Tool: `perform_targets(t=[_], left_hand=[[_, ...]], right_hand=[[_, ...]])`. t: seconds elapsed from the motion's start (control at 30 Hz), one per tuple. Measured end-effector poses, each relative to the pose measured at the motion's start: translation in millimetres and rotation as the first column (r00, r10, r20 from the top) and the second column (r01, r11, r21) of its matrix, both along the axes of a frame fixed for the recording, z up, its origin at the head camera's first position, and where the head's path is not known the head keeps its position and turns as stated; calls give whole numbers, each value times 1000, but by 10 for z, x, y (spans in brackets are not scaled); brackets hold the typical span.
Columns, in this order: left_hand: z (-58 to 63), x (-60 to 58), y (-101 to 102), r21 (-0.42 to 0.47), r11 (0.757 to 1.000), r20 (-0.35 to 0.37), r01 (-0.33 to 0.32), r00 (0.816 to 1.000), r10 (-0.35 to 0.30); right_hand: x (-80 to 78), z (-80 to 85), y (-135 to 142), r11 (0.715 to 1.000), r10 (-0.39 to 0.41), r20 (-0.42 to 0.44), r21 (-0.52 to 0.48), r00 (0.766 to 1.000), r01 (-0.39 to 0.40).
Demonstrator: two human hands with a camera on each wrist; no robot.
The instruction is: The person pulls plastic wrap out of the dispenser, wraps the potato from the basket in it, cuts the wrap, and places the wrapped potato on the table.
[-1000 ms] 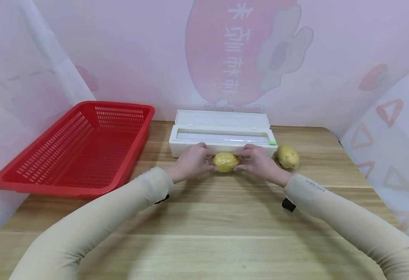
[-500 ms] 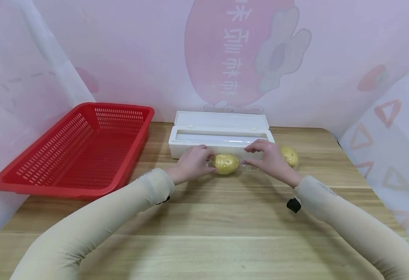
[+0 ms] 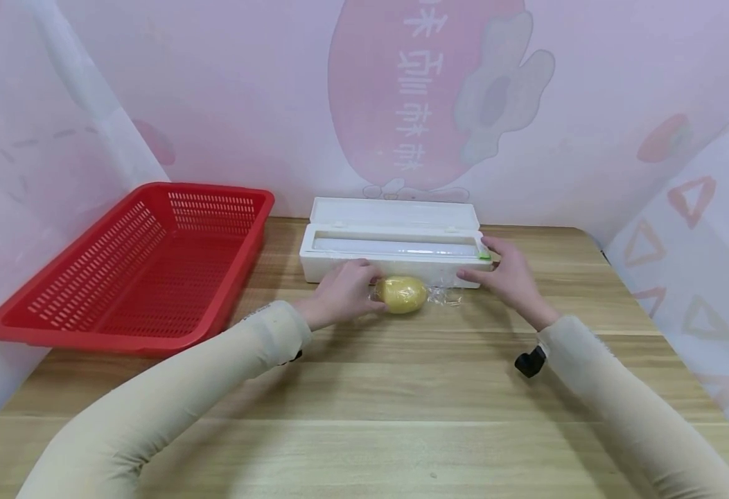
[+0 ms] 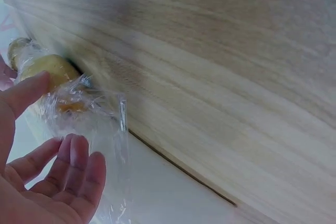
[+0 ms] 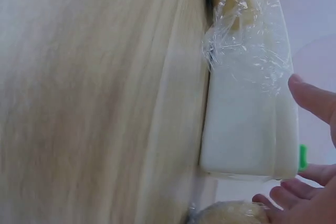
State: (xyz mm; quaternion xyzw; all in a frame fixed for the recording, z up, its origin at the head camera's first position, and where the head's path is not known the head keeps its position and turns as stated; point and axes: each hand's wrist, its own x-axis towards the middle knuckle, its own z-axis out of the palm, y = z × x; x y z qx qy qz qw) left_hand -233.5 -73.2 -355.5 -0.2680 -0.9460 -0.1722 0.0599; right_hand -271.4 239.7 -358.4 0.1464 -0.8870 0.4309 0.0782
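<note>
In the head view a potato [image 3: 404,294] in clear plastic wrap [image 3: 445,295] lies on the table in front of an opened white cling film dispenser [image 3: 396,269]. At its left end is my left hand [image 3: 344,290]. Its thumb touches the potato in the left wrist view, while the fingers, loosely bent, lie apart from it beside the crumpled film. My right hand [image 3: 509,276] is spread at the dispenser's right end, index finger near the green slider [image 5: 303,157]. A second wrapped potato [image 5: 231,214] sits below that hand in the right wrist view; the hand hides it in the head view.
A red perforated basket [image 3: 215,305] stands at the left of the wooden table [image 3: 402,402]. The dispenser's lid [image 3: 396,213] is raised, leaning back near the printed wall [image 3: 215,90]. Loose film hangs across the dispenser's front.
My right hand has let go of the film at the potato's right end and moved right to the dispenser's end. The left hand has stayed by the potato.
</note>
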Motion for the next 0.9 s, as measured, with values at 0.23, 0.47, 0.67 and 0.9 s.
perform_targets(t=[0.23, 0.47, 0.67, 0.9], left_hand=[[15, 18, 13, -3, 1000, -5, 20, 1000, -20], [119, 62, 44, -10, 999, -2, 42, 999, -42], [291, 77, 144, 8, 998, -23, 64, 998, -64], [429, 39, 376, 2, 982, -35, 191, 981, -191]], right_hand=[[-30, -34, -47, 997, -67, -30, 30, 997, 68], [-19, -59, -90, 993, -116, -68, 28, 991, 118], [-6, -86, -71, 992, -126, -91, -43, 988, 123], [-28, -119, -29, 991, -101, -63, -90, 993, 95]])
